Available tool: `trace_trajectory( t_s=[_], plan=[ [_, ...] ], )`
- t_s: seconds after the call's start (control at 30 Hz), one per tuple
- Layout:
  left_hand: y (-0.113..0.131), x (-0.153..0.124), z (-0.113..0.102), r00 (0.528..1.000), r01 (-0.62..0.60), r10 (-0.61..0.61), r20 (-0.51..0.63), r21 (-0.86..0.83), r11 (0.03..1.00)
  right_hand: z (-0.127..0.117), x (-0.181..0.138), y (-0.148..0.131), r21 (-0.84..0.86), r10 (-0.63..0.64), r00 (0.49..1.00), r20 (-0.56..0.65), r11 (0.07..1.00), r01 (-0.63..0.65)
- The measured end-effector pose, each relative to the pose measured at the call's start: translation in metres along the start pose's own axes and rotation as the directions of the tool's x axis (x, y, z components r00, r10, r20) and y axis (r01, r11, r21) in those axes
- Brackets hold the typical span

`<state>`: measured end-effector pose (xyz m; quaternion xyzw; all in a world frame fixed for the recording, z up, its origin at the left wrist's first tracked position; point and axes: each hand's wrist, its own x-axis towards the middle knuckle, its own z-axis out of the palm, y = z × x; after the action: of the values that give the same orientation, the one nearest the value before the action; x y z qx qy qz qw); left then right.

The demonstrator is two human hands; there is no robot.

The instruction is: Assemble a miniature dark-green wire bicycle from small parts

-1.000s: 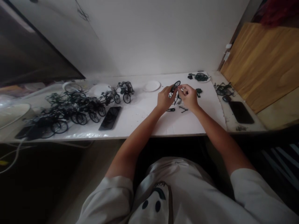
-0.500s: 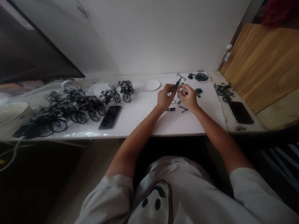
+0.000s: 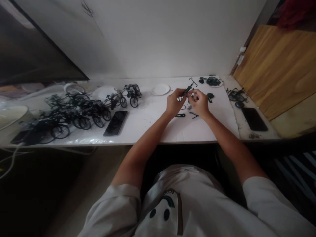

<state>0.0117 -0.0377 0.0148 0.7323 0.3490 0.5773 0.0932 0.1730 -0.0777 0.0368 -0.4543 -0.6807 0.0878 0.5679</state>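
pinching a small dark-green model bicycle frame between them, the left hand and right hand meet just above the white table, fingers of both closed on the piece. its handlebar end points up and away, and no wheels show on it. finished model bicycles stand well to the left, near a phone. loose dark parts lie under the hands and more fill a plate beyond, so this one looks early in its build.
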Motion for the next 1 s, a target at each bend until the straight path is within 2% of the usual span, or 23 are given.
trace_trajectory(
  t_s=[0.2,0.47,0.63,0.77,1.0],
  plan=[
    [0.000,0.000,-0.001,1.000,0.009,-0.009,0.019,-0.013,1.000,0.000,0.000,-0.003,0.012,-0.026,1.000,-0.013,1.000,0.026],
    [-0.004,-0.002,0.000,0.999,-0.007,0.007,0.035,0.013,1.000,0.000,0.000,-0.005,-0.011,0.001,1.000,-0.003,1.000,-0.001],
    [-0.011,-0.003,0.004,0.999,-0.030,0.031,0.012,-0.049,0.998,0.001,-0.001,-0.006,0.027,0.000,1.000,-0.002,1.000,0.000],
    [-0.014,-0.003,0.006,0.998,-0.054,0.053,-0.015,-0.130,0.990,0.001,-0.001,-0.004,0.050,-0.061,0.998,-0.015,0.997,0.061],
    [-0.008,-0.002,0.002,1.000,-0.028,0.027,-0.013,-0.105,0.994,0.001,-0.001,0.001,-0.011,-0.071,0.997,0.000,0.997,0.071]
  ],
)
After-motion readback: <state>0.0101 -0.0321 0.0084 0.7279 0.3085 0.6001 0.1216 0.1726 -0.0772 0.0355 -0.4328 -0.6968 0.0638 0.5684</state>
